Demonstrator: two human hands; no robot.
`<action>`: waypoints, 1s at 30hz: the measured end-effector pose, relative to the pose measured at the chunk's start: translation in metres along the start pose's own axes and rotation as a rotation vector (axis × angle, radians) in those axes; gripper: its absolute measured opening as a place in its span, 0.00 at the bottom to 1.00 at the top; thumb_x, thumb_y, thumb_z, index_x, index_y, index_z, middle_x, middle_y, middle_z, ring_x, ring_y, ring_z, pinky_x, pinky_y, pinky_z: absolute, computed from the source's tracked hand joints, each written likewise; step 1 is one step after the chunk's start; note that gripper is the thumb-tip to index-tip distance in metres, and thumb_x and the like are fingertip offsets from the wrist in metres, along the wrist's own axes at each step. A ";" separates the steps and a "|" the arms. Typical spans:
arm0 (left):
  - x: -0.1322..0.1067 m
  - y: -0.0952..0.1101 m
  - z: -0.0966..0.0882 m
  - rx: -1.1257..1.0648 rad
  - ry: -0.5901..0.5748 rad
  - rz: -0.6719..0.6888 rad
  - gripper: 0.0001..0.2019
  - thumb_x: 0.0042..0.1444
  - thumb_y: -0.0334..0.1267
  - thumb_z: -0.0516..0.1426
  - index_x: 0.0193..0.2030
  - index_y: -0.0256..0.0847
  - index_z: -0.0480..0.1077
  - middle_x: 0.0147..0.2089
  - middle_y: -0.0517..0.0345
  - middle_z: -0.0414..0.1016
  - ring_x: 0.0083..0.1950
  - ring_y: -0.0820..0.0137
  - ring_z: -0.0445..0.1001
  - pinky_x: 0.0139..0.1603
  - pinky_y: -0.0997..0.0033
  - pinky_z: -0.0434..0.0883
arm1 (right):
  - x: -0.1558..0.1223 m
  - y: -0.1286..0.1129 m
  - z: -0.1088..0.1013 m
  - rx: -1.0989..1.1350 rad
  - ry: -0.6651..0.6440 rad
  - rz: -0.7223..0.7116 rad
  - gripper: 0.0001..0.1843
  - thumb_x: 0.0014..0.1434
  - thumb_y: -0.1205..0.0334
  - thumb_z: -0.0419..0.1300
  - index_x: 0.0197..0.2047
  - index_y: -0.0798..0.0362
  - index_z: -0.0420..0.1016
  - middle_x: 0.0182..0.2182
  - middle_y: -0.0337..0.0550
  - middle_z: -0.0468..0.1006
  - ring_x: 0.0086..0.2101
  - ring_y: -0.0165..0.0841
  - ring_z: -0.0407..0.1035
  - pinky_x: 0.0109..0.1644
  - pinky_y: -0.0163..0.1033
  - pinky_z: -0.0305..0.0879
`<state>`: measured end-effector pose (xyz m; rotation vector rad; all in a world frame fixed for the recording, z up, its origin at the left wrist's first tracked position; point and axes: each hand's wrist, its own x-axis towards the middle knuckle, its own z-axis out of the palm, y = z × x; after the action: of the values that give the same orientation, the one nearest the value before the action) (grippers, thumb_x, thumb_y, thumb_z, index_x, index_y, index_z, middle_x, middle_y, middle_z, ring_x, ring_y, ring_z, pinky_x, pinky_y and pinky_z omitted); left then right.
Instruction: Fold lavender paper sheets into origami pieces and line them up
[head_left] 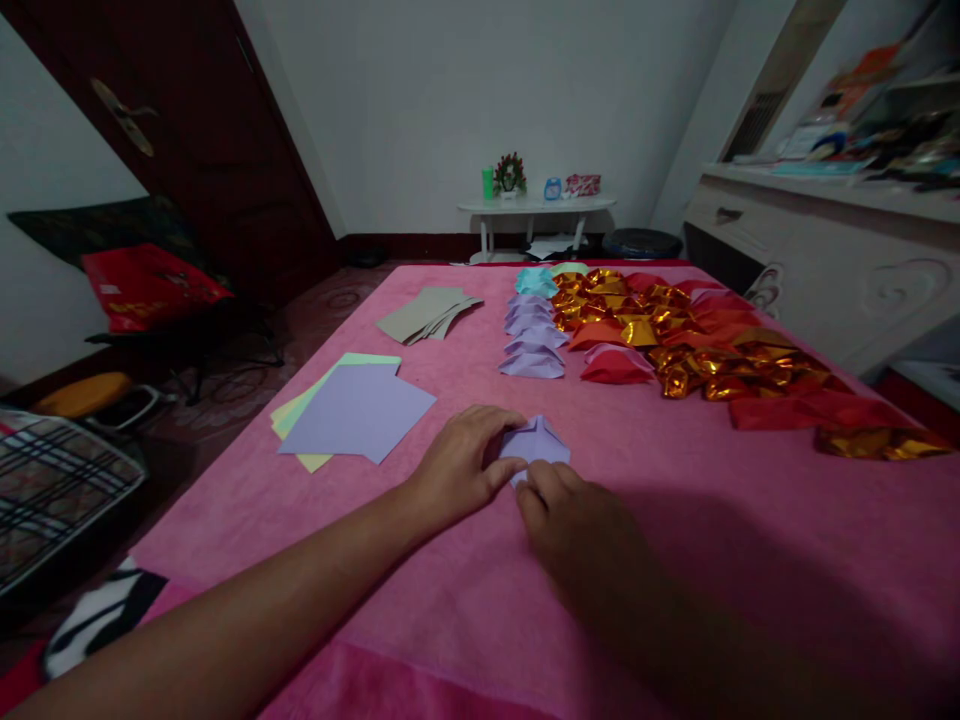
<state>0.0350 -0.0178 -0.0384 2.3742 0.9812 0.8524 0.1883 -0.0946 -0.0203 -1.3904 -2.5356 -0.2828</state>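
A partly folded sheet of lavender paper (541, 440) lies on the pink cloth in front of me. My left hand (469, 458) holds its left side, thumb on the near part and fingers along the far edge. At the near edge, my right hand (574, 515) has its fingers curled and pinched on the paper. Both hands cover parts of the sheet. To the left lies a loose stack of lavender sheets (349, 405), with green and yellow sheets showing beneath. Grey-beige sheets (424, 315) are fanned out farther back.
Lavender folded paper shapes (532, 355) stand in a column beyond my hands. Shiny gold ones (600, 295) and red ones (615, 366) fill the right side of the pink cloth (450, 600). A white dresser (825, 230) borders the right; a chair with a red bag (146, 285) stands left.
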 end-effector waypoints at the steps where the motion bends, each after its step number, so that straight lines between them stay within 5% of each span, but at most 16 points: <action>1: 0.000 0.001 -0.001 -0.006 0.008 -0.001 0.18 0.54 0.40 0.59 0.51 0.40 0.67 0.48 0.50 0.73 0.49 0.62 0.70 0.52 0.60 0.66 | 0.000 0.000 0.000 -0.009 0.014 -0.001 0.12 0.53 0.79 0.53 0.33 0.55 0.72 0.27 0.48 0.72 0.28 0.35 0.65 0.26 0.37 0.57; 6: 0.001 0.004 -0.015 0.019 0.058 0.094 0.21 0.56 0.38 0.57 0.57 0.40 0.65 0.59 0.46 0.64 0.60 0.62 0.62 0.59 0.60 0.62 | -0.005 0.033 0.001 0.052 0.010 -0.221 0.13 0.57 0.78 0.49 0.31 0.56 0.72 0.28 0.46 0.73 0.28 0.33 0.65 0.28 0.36 0.61; 8: 0.004 0.005 -0.025 0.053 -0.008 0.158 0.20 0.59 0.39 0.54 0.58 0.41 0.64 0.62 0.46 0.61 0.62 0.62 0.60 0.62 0.59 0.59 | -0.009 0.059 0.000 0.176 -0.003 -0.430 0.12 0.61 0.74 0.48 0.36 0.56 0.72 0.30 0.46 0.74 0.29 0.32 0.66 0.32 0.36 0.64; 11: 0.009 0.005 -0.035 0.067 -0.189 0.275 0.17 0.62 0.38 0.49 0.57 0.40 0.66 0.56 0.48 0.69 0.58 0.65 0.66 0.60 0.61 0.61 | -0.012 0.095 -0.001 0.357 0.012 -0.526 0.13 0.64 0.70 0.47 0.46 0.54 0.71 0.39 0.47 0.76 0.41 0.32 0.68 0.42 0.37 0.66; 16: 0.013 0.003 -0.036 0.112 -0.340 0.395 0.14 0.61 0.36 0.50 0.49 0.38 0.71 0.47 0.47 0.75 0.50 0.66 0.71 0.54 0.63 0.65 | -0.015 0.110 0.001 0.414 0.026 -0.427 0.15 0.63 0.72 0.47 0.47 0.54 0.71 0.44 0.51 0.74 0.45 0.34 0.67 0.47 0.42 0.66; 25: -0.008 0.006 -0.016 0.161 -0.129 0.313 0.11 0.60 0.31 0.50 0.43 0.38 0.73 0.43 0.50 0.77 0.44 0.68 0.73 0.46 0.66 0.69 | -0.023 0.078 0.000 0.471 0.069 -0.081 0.08 0.58 0.70 0.51 0.32 0.55 0.71 0.39 0.48 0.73 0.39 0.34 0.67 0.43 0.40 0.64; 30: -0.017 0.019 -0.020 0.190 -0.147 0.244 0.10 0.61 0.36 0.51 0.44 0.37 0.72 0.41 0.49 0.76 0.43 0.66 0.73 0.47 0.64 0.69 | -0.018 0.074 0.003 0.483 0.067 0.017 0.05 0.57 0.70 0.53 0.31 0.54 0.69 0.36 0.45 0.73 0.38 0.34 0.66 0.42 0.39 0.62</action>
<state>0.0212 -0.0398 -0.0191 2.7171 0.7541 0.6816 0.2596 -0.0690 -0.0244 -1.1851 -2.3220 0.2679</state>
